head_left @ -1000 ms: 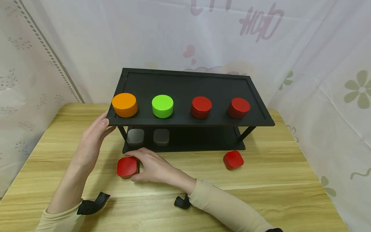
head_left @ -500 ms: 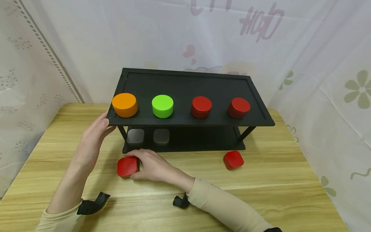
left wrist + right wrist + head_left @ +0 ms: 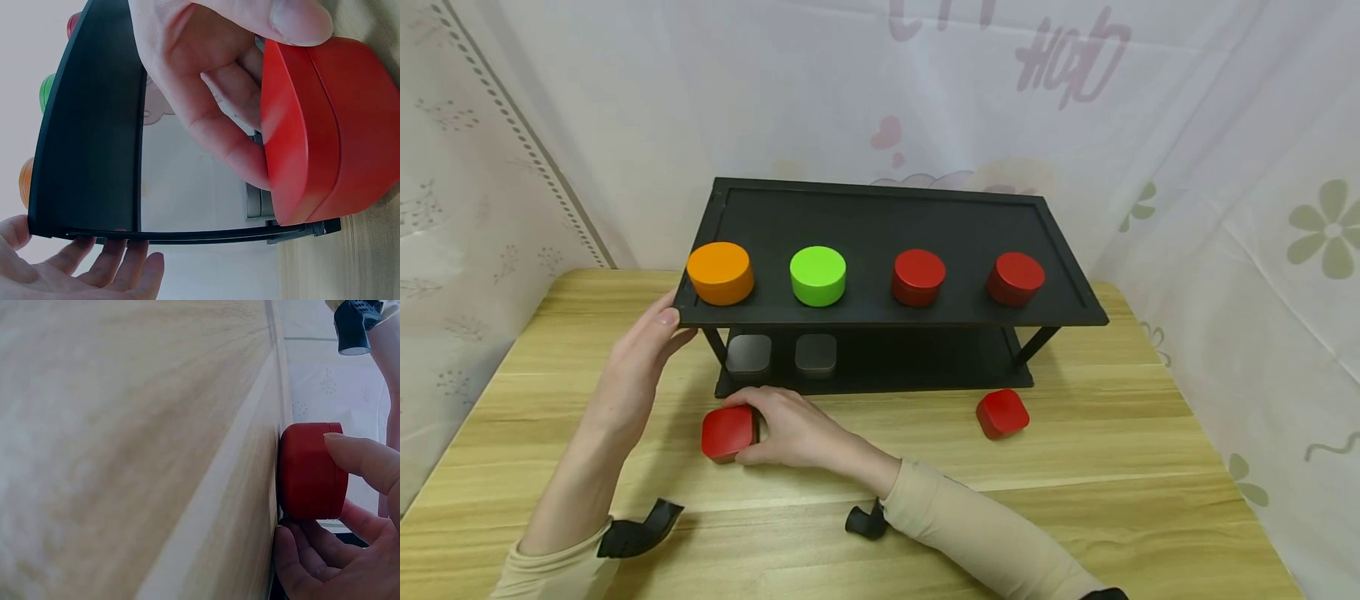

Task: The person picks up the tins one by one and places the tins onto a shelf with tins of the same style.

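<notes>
A red rounded-square tin [image 3: 728, 434] sits on the wooden table at the front left of a black two-tier rack [image 3: 880, 225]. My right hand [image 3: 793, 427] holds that tin between thumb and fingers from its right side. In the right wrist view, the tin's [image 3: 312, 472] base is against the tabletop, with the thumb near its lid seam. My left hand [image 3: 636, 358] grips the rack's upper shelf at its front left corner. The thumb lies on the shelf's edge; in the left wrist view, the fingers [image 3: 106, 265] reach along the end of the shelf.
On the upper shelf stand an orange round tin [image 3: 720, 273], a green one [image 3: 817, 276] and two red ones [image 3: 918, 277]. Two grey square tins [image 3: 816, 354] sit at the lower shelf's left. Another red square tin [image 3: 1003, 414] lies at the right. Patterned cloth [image 3: 850, 83] hangs behind.
My right forearm has shifted very slightly to the left, while its fingers stay on the red tin. The left hand keeps its grip on the rack, and the tins stand as before.
</notes>
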The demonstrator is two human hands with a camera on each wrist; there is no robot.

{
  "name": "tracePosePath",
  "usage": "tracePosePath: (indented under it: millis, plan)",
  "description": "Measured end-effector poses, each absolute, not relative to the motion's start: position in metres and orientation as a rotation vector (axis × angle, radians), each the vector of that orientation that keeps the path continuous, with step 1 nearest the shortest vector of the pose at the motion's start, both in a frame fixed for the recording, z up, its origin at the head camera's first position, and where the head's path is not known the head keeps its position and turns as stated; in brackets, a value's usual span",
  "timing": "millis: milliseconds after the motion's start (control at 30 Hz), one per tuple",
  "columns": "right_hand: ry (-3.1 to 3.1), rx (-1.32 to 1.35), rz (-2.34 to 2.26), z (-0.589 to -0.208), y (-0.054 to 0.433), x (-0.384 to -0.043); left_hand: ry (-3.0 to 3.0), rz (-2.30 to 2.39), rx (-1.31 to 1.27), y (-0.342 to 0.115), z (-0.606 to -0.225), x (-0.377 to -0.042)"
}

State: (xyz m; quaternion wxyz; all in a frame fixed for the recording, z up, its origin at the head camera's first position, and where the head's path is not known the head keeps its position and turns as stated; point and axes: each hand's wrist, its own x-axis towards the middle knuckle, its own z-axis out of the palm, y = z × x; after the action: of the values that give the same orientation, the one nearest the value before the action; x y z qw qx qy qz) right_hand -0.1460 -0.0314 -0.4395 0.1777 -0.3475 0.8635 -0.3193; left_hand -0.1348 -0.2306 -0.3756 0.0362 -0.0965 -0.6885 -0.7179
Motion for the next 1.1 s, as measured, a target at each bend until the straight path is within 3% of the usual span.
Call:
tracePosePath:
  millis: [1100]
  plan:
    - [2.464,-0.921,-0.988,-0.436,0.004,-0.143,-2.044,-2.249,-0.319,-0.23,-0.38,-0.137]
